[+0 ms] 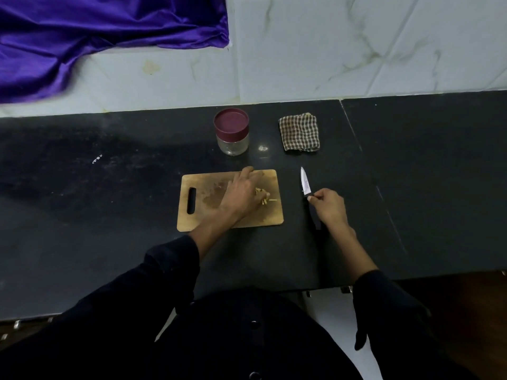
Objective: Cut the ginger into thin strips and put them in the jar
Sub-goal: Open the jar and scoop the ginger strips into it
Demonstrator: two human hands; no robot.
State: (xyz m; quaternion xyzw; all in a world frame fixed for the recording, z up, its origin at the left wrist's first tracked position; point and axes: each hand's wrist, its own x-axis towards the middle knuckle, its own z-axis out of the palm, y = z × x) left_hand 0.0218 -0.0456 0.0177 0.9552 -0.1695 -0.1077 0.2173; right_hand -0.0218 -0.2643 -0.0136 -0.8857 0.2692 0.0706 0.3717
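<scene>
Pale yellow ginger strips (pixel 264 199) heaped on the tan wooden cutting board (pixel 203 204), just under the spread, straight fingers of the left hand (pixel 241 194), likely corralling them for transfer. Small black-handled paring knife (pixel 309 197) lying off the board on the black stone counter (pixel 109 201), pinched at the handle top by right hand (pixel 329 208) fingertips, probably parked clear. Beyond the left fingertips, clear glass jar with maroon lid (pixel 231 133), lid on.

One cutting board (pixel 203 207); one lidded jar (pixel 232 132); one knife (pixel 309 195); one checked cloth (pixel 299 132); two hands: left hand (pixel 241 193), right hand (pixel 329 205); ginger strips (pixel 264 200) too small to count.
</scene>
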